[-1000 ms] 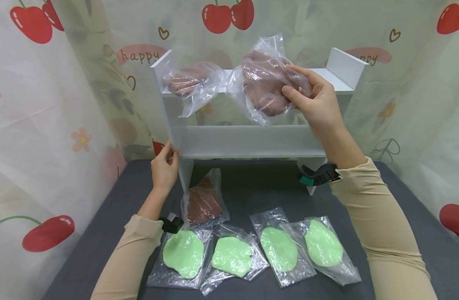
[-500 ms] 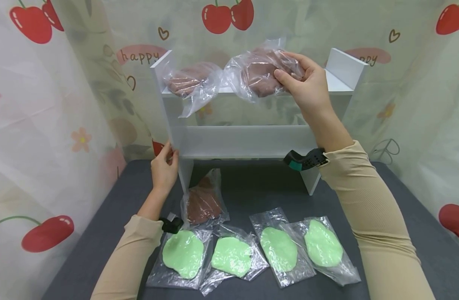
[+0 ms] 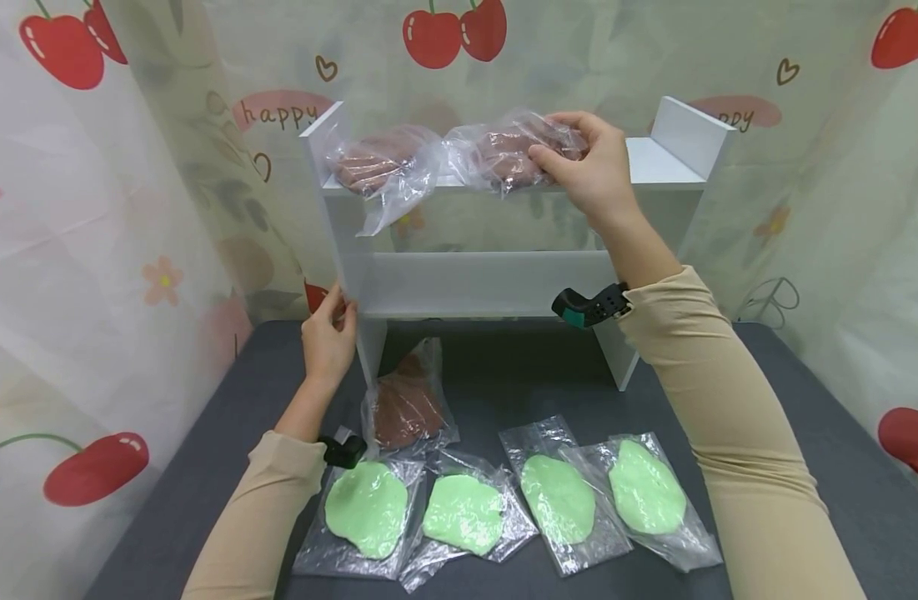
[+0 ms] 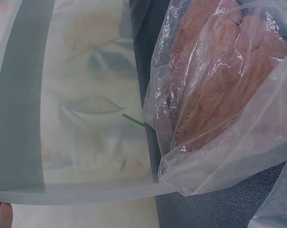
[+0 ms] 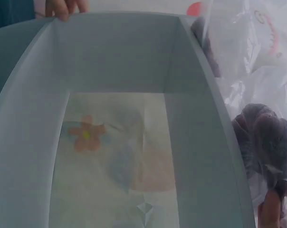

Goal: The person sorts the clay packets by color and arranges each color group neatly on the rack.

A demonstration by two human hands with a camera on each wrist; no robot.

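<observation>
In the head view, the right hand [image 3: 597,171] pinches the right end of a bagged brown lump [image 3: 504,154] at the far white shelf's [image 3: 496,283] top board; the bag extends left from the fingers, long axis left-right, crowded there by a second brown bag [image 3: 383,158]. The left hand [image 3: 327,346] grips the left side panel. Nearer lie a third brown bag [image 3: 409,404] and four green bags [image 3: 366,508]. The left wrist view shows that third bag by the panel; the dim right wrist view leaves unclear whether the held bag rests on the board.

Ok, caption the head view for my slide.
Right hand holds a bagged brown lump at the top of a white rack; left hand grips the rack's side.
</observation>
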